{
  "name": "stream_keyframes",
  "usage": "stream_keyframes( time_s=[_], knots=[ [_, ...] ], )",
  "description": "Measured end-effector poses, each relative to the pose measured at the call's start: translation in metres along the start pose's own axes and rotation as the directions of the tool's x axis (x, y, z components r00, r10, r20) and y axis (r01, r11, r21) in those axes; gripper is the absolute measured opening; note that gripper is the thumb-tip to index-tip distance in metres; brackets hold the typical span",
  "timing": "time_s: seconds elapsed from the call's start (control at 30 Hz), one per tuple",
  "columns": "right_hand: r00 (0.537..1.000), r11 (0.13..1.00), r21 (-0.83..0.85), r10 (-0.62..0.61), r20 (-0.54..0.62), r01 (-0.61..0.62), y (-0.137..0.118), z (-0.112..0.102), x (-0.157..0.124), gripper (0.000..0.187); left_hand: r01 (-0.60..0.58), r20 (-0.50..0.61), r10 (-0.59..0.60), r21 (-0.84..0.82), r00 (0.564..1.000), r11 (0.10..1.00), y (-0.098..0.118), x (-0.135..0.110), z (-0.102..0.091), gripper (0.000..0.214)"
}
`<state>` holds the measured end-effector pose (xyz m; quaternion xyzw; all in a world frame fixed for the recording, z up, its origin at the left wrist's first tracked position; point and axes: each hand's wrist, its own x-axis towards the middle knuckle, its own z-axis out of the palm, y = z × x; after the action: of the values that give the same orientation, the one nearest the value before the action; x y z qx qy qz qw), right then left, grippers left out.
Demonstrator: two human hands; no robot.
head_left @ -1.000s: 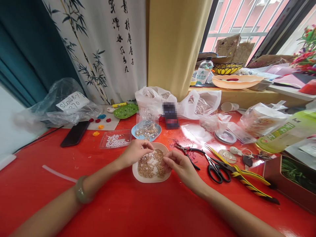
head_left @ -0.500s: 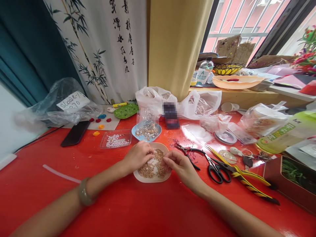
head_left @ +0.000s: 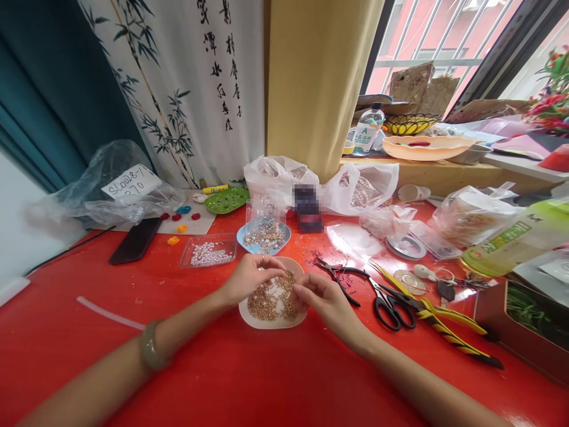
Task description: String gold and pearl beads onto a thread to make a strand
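Observation:
A cream dish [head_left: 272, 324] of small gold beads [head_left: 262, 305] sits on the red table in front of me. Over its back left rim is my left hand [head_left: 255, 277], thumb and fingertips brought together in a pinch above the beads. My right hand [head_left: 323, 296] reaches in from the right side, its thumb and index finger pinched at the dish's right rim. Whatever lies between the fingertips of either hand is too small to make out. Just behind the dish stands a blue dish [head_left: 284, 242] with mixed gold and white beads.
A clear box of white beads [head_left: 208, 254] and a black phone [head_left: 136, 240] lie to the left. On the right are black-handled scissors [head_left: 393, 311], yellow-black pliers [head_left: 457, 332], smaller pliers [head_left: 340, 281] and a brown box [head_left: 518, 341]. Plastic bags [head_left: 362, 190] line the back.
My left hand's fingertips have risen and shifted right, toward the right hand. The cream dish has slid very slightly left. The right hand stays nearly in place.

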<state>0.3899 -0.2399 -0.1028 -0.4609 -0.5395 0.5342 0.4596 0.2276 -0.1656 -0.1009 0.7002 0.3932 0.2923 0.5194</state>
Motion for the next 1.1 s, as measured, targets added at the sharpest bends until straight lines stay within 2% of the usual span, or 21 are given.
stream_keyframes(
  time_s=[0.1,0.3,0.63,1.1],
  knots=[
    [0.999,0.999,0.027,0.032,0.007,-0.032,0.0001,-0.0003,0.0000,0.020,0.125,0.057,-0.113,-0.290,0.992,0.949,0.0019,0.0007,0.0011,0.017],
    [0.997,0.996,0.055,0.074,-0.012,-0.074,-0.0033,0.0016,0.0003,0.018,0.222,0.110,-0.193,-0.469,0.975,0.855,0.0015,-0.0002,0.0008,0.020],
    [0.995,0.994,0.052,0.099,-0.018,-0.098,-0.0028,0.0007,0.0010,0.015,0.233,0.081,-0.224,-0.502,0.971,0.833,0.0029,0.0004,0.0017,0.017],
    [0.994,0.994,0.021,0.105,-0.014,-0.105,-0.0049,0.0010,0.0014,0.014,0.213,0.101,-0.188,-0.472,0.977,0.855,0.0002,0.0006,0.0025,0.015]
  ],
)
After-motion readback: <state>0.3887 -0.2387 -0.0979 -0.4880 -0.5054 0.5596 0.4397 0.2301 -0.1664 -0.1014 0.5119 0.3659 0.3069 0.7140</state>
